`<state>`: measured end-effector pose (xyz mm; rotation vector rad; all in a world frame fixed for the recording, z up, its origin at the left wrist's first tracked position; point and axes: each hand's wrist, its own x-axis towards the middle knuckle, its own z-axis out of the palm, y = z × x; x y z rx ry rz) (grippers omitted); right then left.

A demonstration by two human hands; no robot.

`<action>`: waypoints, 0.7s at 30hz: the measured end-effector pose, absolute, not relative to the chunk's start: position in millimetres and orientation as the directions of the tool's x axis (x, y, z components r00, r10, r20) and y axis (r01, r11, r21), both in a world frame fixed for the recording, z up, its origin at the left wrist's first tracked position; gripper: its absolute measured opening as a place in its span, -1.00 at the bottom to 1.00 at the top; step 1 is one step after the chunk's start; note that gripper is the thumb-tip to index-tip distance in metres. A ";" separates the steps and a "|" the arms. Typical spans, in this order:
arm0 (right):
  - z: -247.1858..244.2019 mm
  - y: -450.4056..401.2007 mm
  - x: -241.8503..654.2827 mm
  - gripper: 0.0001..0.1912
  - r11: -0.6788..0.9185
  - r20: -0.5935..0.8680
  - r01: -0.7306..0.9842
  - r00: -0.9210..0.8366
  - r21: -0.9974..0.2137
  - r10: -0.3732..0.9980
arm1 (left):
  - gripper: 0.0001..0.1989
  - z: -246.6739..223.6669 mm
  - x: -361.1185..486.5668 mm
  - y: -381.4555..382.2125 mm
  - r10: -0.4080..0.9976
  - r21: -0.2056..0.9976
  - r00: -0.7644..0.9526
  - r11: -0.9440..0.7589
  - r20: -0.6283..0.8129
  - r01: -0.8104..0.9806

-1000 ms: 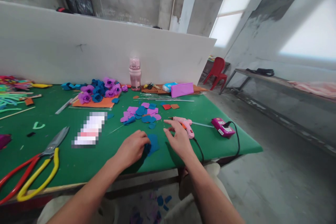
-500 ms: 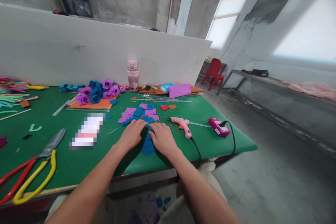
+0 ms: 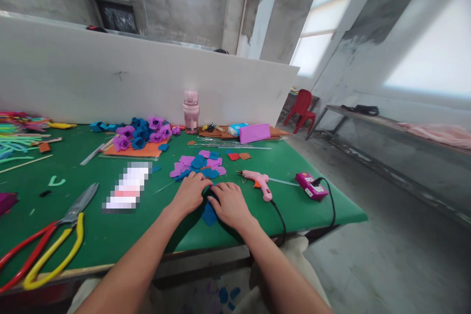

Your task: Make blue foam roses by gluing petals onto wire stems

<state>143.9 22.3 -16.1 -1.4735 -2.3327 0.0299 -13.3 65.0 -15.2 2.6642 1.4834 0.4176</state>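
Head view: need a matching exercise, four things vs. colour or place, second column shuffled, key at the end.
Column 1
1. glue gun
2. shears
3. bottle
4. blue paper near the front edge of the table

Column 2
A. upright, in front of the white board
B. between the left hand and the right hand
C. one handle red, the other yellow
D. pale pink, lying to the right of the right hand

Pairs: 1-D, 2-C, 3-A, 4-B
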 end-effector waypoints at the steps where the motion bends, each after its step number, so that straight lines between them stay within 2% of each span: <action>1: -16.2 21.4 144.4 -0.69 0.453 0.307 0.864 -0.380 -0.218 0.872 | -0.61 -15.2 -13.0 63.9 0.851 0.168 0.487 -0.518 0.198 0.838; 4: -16.4 19.7 145.3 -0.70 0.455 0.306 0.863 -0.382 -0.221 0.872 | -0.59 -14.5 -13.0 60.2 0.881 0.122 0.423 -0.453 0.213 0.883; 9: -17.7 18.6 144.0 -0.71 0.456 0.305 0.861 -0.382 -0.225 0.872 | -0.58 -13.4 -12.3 56.0 0.876 0.110 0.435 -0.464 0.210 0.879; 11: -18.1 18.4 143.6 -0.71 0.456 0.308 0.859 -0.380 -0.233 0.872 | -0.59 -12.8 -13.3 56.5 0.886 0.096 0.395 -0.427 0.244 0.899; 13: -17.5 18.8 145.0 -0.71 0.458 0.318 0.852 -0.373 -0.254 0.871 | -0.60 -11.0 -16.8 57.2 0.879 0.131 0.362 -0.417 0.311 0.900; 15: -15.4 20.4 149.3 -0.72 0.462 0.343 0.836 -0.358 -0.297 0.868 | -0.65 -7.4 -22.5 56.7 0.872 0.203 0.339 -0.425 0.353 0.882; 17: -12.1 23.4 157.2 -0.73 0.466 0.379 0.807 -0.330 -0.361 0.865 | -0.74 -2.8 -28.5 54.1 0.898 0.246 0.293 -0.380 0.327 0.892; 19: -8.1 27.2 167.4 -0.74 0.460 0.415 0.775 -0.282 -0.432 0.865 | -0.76 0.8 -32.6 50.6 0.928 0.226 0.261 -0.322 0.265 0.919; 21: -4.6 30.8 177.3 -0.77 0.420 0.423 0.754 -0.209 -0.505 0.882 | -0.75 1.1 -33.4 48.3 0.926 0.172 0.295 -0.338 0.235 0.925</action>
